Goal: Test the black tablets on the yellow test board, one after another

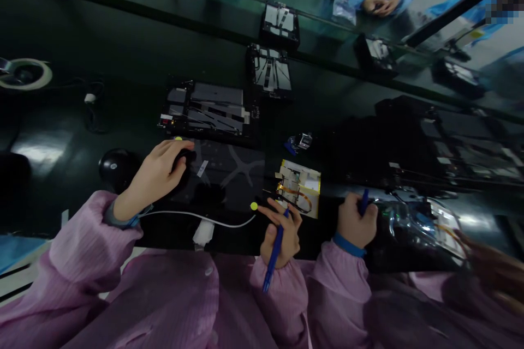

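Observation:
A dark glossy flat panel point(229, 174) lies before me, with a small white label and round yellow stickers at two of its corners. My left hand point(158, 174) rests at the panel's upper left, thumb and fingers apart. In my right hand point(282, 234) is a blue pen-shaped tool point(275, 253), its lower end pointing back toward me. That hand's forefinger reaches to the yellow sticker point(254, 206) at the panel's lower right corner. Close by on the right sits a pale component point(311, 182) with an orange flex cable. A white cord point(196, 212) runs from near my left wrist along the panel's front.
Behind the panel lies an opened device point(213, 109) with bare internals; stacked similar units point(270, 71) stand farther back. A black round object point(118, 166) is left of my forearm. At right, a neighbour's hand point(356, 221) holds a blue tool beside clear plastic film point(409, 223).

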Motion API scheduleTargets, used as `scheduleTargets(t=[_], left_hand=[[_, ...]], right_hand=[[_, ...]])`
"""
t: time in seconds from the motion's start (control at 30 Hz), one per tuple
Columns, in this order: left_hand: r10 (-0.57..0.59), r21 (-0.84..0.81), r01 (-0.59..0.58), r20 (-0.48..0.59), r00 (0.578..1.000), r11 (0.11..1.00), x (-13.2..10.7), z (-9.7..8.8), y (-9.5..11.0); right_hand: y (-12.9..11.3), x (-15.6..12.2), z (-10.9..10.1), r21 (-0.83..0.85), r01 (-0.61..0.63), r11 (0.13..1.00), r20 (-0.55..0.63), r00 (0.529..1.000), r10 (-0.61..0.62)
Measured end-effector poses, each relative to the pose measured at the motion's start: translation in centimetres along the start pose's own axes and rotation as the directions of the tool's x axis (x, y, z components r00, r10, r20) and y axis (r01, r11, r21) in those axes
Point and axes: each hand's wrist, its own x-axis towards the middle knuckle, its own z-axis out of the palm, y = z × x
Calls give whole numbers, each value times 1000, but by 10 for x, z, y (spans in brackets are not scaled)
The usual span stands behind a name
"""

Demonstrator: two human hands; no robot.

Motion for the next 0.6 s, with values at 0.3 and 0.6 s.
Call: scheduleTargets(t=[0.3, 0.6], left_hand=[[0, 0, 0, -4, 1000, 1000, 0, 0, -1], [-6, -4, 6, -1, 1000, 1000, 1, -1, 1]], right_hand=[[3, 1, 3, 66, 11, 998, -20, 1000, -10], [1, 1, 3, 191, 19, 981, -52, 999, -10]])
